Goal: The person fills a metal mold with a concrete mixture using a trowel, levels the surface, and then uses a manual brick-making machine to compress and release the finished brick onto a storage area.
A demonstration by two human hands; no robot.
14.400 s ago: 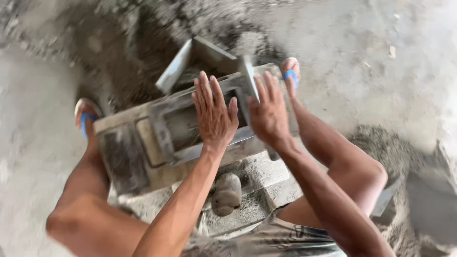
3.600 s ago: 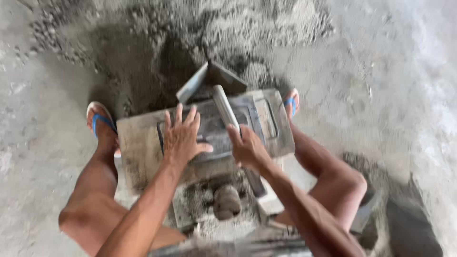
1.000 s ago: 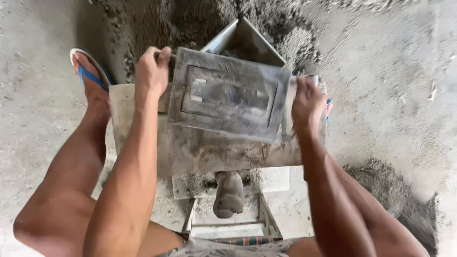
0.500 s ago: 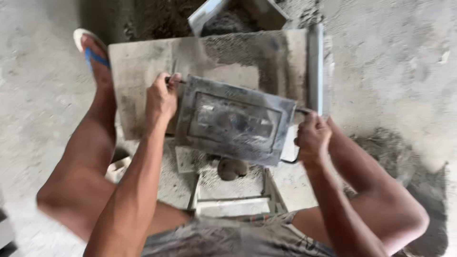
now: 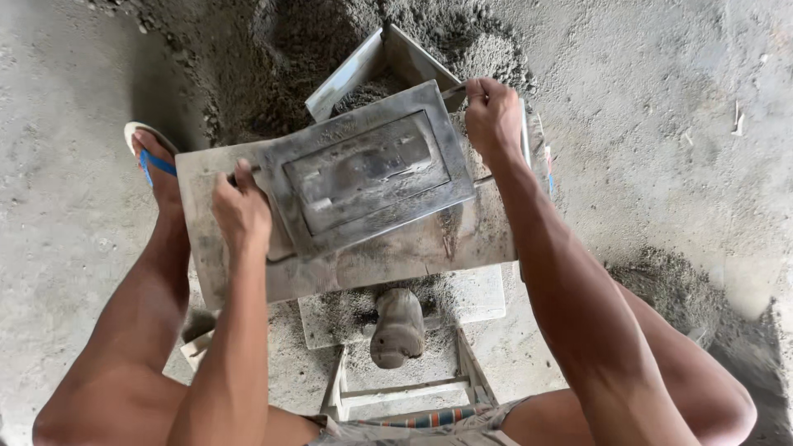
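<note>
We hold the metal mould (image 5: 368, 169) by its 2 side handles.

Our left hand (image 5: 241, 211) is clenched on the left handle, our right hand (image 5: 493, 116) on the right one, and the mould spans the space between them, tilted over the grey board (image 5: 388, 256). A sand pile (image 5: 330, 41) crowds the far edge; bare concrete floor (image 5: 661, 124) lies open to the right.

no packages, labels, signs or screens are in view anywhere here.
</note>
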